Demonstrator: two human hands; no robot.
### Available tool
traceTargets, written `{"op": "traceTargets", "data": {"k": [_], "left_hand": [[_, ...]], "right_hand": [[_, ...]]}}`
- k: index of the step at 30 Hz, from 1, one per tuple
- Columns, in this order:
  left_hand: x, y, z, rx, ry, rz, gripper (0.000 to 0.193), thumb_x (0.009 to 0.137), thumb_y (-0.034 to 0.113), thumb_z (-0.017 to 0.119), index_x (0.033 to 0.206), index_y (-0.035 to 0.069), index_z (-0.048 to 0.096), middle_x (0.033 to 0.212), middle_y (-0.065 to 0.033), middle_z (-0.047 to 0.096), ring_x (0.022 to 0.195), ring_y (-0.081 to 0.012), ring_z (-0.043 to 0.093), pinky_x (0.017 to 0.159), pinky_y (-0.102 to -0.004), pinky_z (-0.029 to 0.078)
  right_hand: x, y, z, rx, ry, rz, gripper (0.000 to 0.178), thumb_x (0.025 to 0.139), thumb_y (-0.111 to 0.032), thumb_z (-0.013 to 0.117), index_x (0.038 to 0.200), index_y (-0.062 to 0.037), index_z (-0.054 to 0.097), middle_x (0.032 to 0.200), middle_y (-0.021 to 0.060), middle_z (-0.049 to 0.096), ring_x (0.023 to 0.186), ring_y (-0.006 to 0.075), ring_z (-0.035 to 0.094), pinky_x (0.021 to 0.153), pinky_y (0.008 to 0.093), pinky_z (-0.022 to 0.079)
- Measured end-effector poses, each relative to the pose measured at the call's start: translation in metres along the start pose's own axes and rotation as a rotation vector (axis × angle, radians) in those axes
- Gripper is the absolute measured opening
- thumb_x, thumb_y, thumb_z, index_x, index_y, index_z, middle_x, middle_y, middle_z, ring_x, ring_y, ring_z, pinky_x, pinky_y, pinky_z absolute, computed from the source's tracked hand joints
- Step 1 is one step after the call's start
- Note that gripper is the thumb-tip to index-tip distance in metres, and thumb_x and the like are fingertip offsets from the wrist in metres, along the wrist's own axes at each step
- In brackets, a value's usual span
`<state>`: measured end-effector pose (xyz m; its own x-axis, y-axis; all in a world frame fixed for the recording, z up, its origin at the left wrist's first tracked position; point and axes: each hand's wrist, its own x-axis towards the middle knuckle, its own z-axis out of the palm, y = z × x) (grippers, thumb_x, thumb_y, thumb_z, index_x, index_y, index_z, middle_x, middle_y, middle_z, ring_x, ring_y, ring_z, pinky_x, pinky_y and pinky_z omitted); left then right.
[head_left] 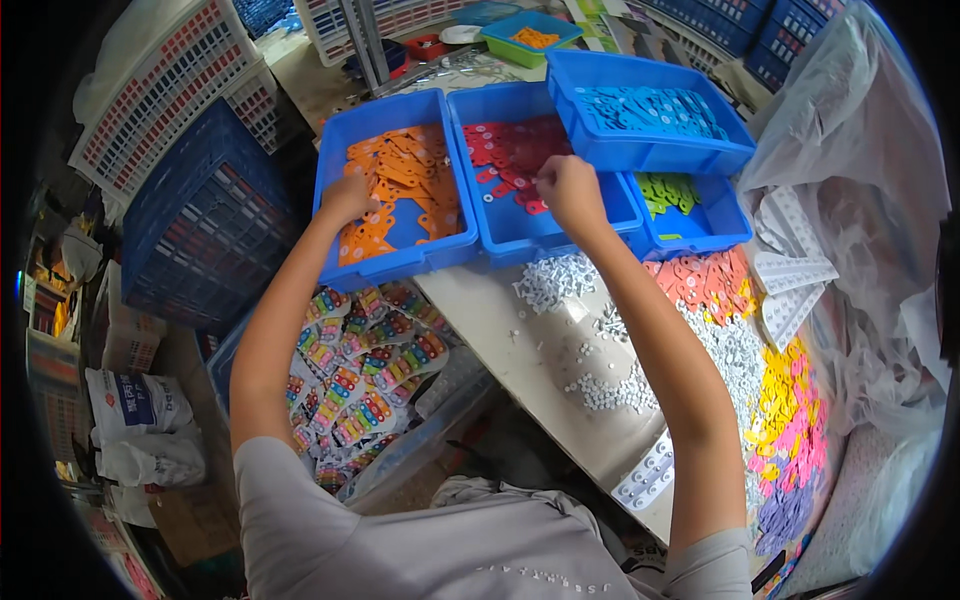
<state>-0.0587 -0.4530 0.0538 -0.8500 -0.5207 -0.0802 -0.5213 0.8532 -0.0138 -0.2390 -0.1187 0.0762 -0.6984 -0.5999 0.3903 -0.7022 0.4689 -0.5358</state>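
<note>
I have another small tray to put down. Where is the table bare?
A bare strip of table lies between the red-piece bin and the white beads. Right of that it is crowded: salmon pieces, then yellow and pink pieces.

A small sorting workshop: blue bins (pixel 395 265) of coloured plastic pieces, stacked crates (pixel 200 225), a cluttered worktable (pixel 520 350).

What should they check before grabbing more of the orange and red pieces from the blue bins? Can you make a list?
1. Left hand in the orange-piece bin: ok.
2. Right hand over the red pieces: ok.
3. Orange pieces left to take: ok, plenty.
4. What the fingers grip: cannot tell, curled and hidden.
5. Light-blue-piece bin stacked steadily on others: cannot tell.
6. White bits on the table kept out of the bins: ok.
</note>
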Motion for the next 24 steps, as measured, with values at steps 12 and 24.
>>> {"op": "traceTargets", "data": {"k": [12, 24], "left_hand": [[-0.133, 0.126, -0.071, -1.129, 0.173, 0.240, 0.014, 0.100, 0.016, 0.062, 0.092, 0.007, 0.057, 0.075, -0.0016, 0.066, 0.061, -0.0055, 0.058, 0.050, -0.0226, 0.041], [-0.229, 0.294, -0.027, -1.518, -0.603, 0.384, 0.014, 0.093, 0.007, 0.071, 0.104, -0.001, 0.067, 0.084, -0.0084, 0.074, 0.063, -0.0069, 0.061, 0.054, -0.0198, 0.045]], "right_hand": [[-0.153, -0.033, -0.157, 0.823, 0.045, 0.234, 0.006, 0.101, -0.002, 0.057, 0.102, -0.0018, 0.051, 0.099, 0.0109, 0.069, 0.080, 0.0138, 0.067, 0.074, 0.0268, 0.055], [-0.355, -0.030, -0.218, 0.666, 0.252, 0.466, 0.016, 0.093, 0.006, 0.061, 0.105, -0.0014, 0.053, 0.108, 0.0089, 0.058, 0.097, 0.0123, 0.058, 0.083, 0.0262, 0.048]]}}
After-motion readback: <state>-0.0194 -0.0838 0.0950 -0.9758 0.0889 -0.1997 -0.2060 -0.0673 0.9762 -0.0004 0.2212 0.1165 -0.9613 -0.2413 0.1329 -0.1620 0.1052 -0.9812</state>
